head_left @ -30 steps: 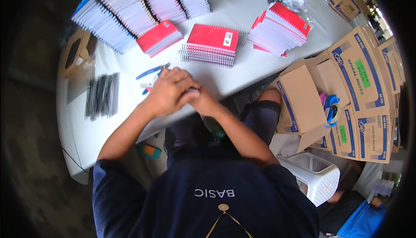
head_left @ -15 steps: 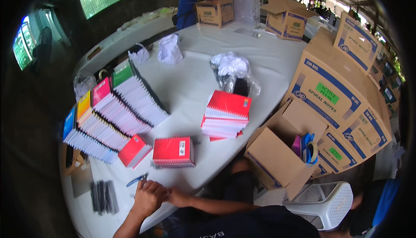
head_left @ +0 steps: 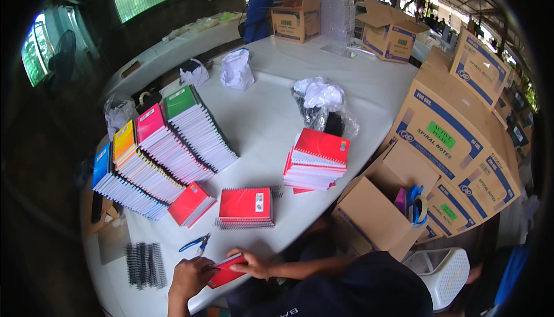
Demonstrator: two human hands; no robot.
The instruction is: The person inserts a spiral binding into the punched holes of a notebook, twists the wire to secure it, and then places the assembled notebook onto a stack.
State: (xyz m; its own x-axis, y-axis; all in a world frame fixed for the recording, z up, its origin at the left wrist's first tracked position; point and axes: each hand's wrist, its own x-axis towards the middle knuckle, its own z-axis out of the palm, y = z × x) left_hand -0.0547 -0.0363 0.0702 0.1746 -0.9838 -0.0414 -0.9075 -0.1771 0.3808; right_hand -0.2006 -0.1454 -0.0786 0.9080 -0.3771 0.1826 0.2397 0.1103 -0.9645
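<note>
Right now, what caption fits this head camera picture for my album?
Both hands, left hand and right hand, hold a small red notebook beside blue pliers on a white table.

Dark navy short-sleeved shirt with pale lettering; bare forearms, no gloves, watch or rings.

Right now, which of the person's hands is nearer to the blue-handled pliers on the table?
Left. The left hand lies just below the blue-handled pliers; the right hand is farther right, both holding a small red notebook.
</note>
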